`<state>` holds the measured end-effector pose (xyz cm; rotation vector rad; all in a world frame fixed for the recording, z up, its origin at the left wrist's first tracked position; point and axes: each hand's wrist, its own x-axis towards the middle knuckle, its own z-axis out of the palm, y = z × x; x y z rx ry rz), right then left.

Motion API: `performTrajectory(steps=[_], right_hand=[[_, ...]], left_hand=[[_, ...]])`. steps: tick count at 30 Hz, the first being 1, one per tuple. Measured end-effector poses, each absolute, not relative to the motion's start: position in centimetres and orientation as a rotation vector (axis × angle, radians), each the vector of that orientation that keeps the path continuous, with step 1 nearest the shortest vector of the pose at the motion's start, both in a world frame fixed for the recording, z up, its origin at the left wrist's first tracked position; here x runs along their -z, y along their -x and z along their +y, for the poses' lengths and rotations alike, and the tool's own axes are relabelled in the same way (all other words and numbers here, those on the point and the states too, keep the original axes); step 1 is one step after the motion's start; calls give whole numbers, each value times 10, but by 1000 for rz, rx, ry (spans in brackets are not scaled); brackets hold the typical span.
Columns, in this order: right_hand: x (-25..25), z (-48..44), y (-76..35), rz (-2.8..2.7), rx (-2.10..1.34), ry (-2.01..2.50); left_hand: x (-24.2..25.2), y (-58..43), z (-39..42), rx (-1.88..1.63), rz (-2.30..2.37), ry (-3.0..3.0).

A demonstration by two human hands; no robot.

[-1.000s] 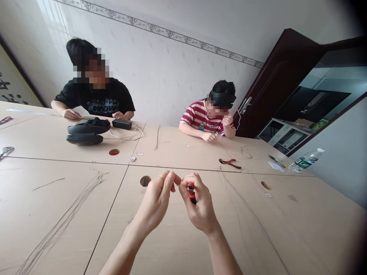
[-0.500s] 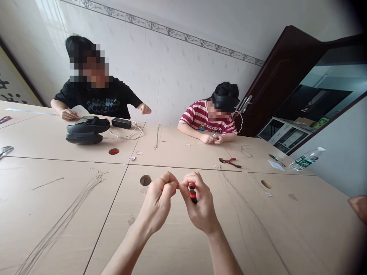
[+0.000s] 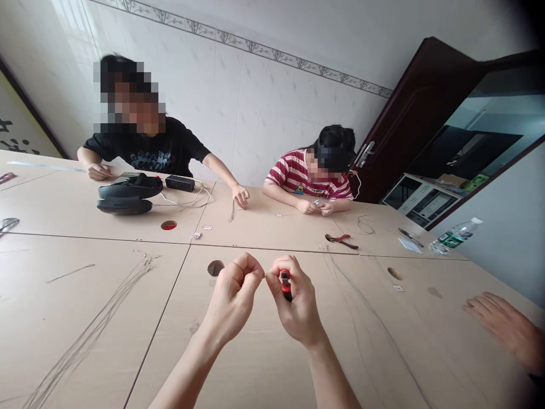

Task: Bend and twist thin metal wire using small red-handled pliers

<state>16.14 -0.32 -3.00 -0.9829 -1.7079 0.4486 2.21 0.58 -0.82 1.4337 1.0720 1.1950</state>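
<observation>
My left hand (image 3: 236,287) is closed in a pinch, its fingertips almost meeting those of my right hand above the table. Between the two sets of fingertips shows a tiny pale piece, too small to name. My right hand (image 3: 298,301) is wrapped round red-and-black pliers (image 3: 285,284), with most of the tool hidden in the palm. Its thumb and forefinger also come together by the tiny piece. To the left lies a bundle of thin wires (image 3: 113,301) with small metal ends; more thin wires (image 3: 366,301) stretch out on the right.
Across the table (image 3: 179,341) sit two people, one reaching toward wires (image 3: 232,211). Another person's hand (image 3: 506,326) is at the right edge. A black headset (image 3: 128,193), other pliers (image 3: 343,241), a water bottle (image 3: 455,237) and round table holes (image 3: 216,268) lie beyond my hands.
The person in black has stretched an arm down to the wires across the table. Another hand has come in from the right. My own hands have hardly moved.
</observation>
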Motion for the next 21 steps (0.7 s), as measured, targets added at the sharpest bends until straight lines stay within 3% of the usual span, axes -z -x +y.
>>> performTrajectory(steps=[21], right_hand=[[27, -3, -159, -1653, -516, 1006]], left_hand=[[5, -23, 6, -1180, 1033, -1368]])
